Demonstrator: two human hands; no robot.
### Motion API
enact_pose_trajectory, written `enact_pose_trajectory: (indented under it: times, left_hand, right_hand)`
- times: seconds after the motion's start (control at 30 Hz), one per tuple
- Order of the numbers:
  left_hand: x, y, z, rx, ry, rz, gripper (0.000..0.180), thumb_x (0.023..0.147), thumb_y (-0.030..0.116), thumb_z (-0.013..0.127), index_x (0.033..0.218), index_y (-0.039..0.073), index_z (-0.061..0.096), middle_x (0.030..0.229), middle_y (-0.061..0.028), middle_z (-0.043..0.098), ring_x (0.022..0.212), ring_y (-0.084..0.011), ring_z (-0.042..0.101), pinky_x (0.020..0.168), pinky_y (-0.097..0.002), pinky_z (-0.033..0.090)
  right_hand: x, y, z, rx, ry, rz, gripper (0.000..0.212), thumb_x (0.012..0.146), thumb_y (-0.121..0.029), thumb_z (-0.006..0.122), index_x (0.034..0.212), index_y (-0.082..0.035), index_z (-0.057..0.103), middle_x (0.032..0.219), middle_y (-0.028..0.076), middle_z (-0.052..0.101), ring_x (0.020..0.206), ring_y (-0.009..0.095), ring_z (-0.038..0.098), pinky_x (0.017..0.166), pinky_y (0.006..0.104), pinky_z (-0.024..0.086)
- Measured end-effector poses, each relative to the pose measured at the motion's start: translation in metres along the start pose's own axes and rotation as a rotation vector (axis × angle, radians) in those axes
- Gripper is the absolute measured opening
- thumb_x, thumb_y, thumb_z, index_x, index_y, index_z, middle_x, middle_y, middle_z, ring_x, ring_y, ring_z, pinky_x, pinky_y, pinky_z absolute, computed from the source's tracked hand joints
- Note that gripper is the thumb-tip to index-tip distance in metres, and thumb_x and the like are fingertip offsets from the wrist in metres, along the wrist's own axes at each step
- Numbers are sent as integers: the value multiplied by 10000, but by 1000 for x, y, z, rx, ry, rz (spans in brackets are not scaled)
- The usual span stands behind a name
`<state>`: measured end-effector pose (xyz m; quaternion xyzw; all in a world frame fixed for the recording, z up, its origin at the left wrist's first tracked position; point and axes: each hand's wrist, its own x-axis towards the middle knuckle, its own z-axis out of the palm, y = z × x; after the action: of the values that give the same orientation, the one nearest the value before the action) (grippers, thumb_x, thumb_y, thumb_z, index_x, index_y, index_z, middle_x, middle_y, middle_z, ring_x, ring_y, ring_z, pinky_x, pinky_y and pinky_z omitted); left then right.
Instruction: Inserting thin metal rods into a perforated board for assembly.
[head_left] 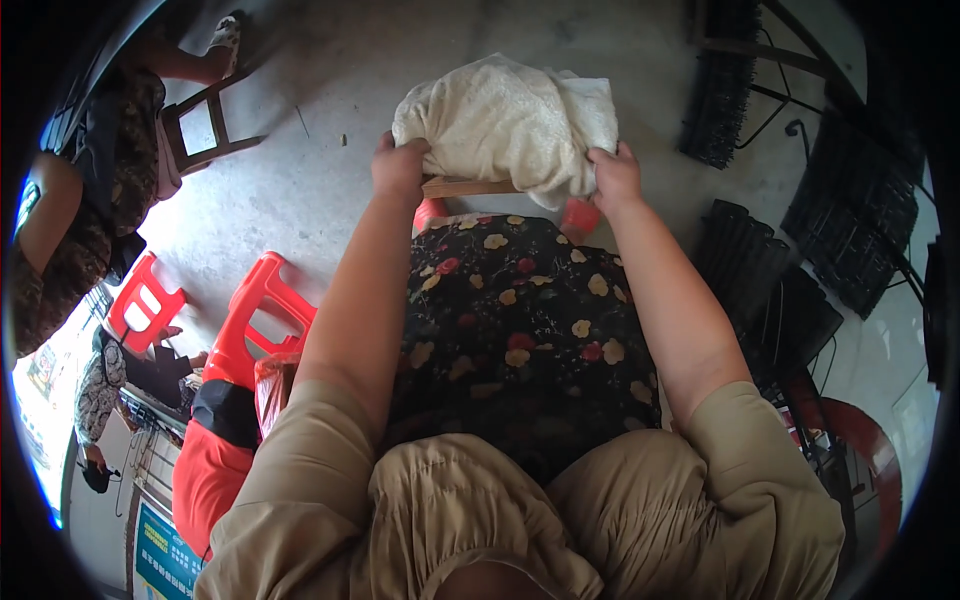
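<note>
A cream-white, fluffy cloth, like a towel, is bunched and stretched out in front of me. My left hand is closed on its left edge. At the right edge, my right hand pinches it, thumb on top. Under the cloth shows a strip of wood, with red parts on either side that I cannot make out. A black fabric with yellow and red flowers spreads over my lap, below the cloth.
Red plastic stools stand at the left. A person in patterned trousers is by a wooden stool at the upper left. Someone in red is close at my left. Black slatted racks fill the right side.
</note>
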<state>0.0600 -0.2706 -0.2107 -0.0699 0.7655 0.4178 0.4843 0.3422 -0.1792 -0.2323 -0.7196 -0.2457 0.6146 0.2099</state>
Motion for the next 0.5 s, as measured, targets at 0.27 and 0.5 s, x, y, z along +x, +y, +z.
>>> enact_pose_trajectory:
  times: [0.27, 0.5]
  left_hand:
    - [-97, -34, -62, 110, -41, -47, 490, 714, -5, 601, 1193, -76, 528, 1046, -158, 654, 931, -243, 645, 825, -327, 515]
    - [-116, -67, -70, 230, 60, -187, 471, 693, -16, 618, 1155, -70, 548, 1034, -153, 666, 908, -241, 654, 789, -332, 521]
  right_hand:
    - [-111, 23, -56, 70, -79, 49, 378, 803, 70, 557, 1176, 31, 510, 1112, 165, 620, 958, 259, 641, 839, 363, 525]
    - [-112, 86, -71, -45, -102, 165, 391, 767, 66, 580, 1155, 20, 550, 1043, 122, 658, 912, 218, 648, 825, 328, 513]
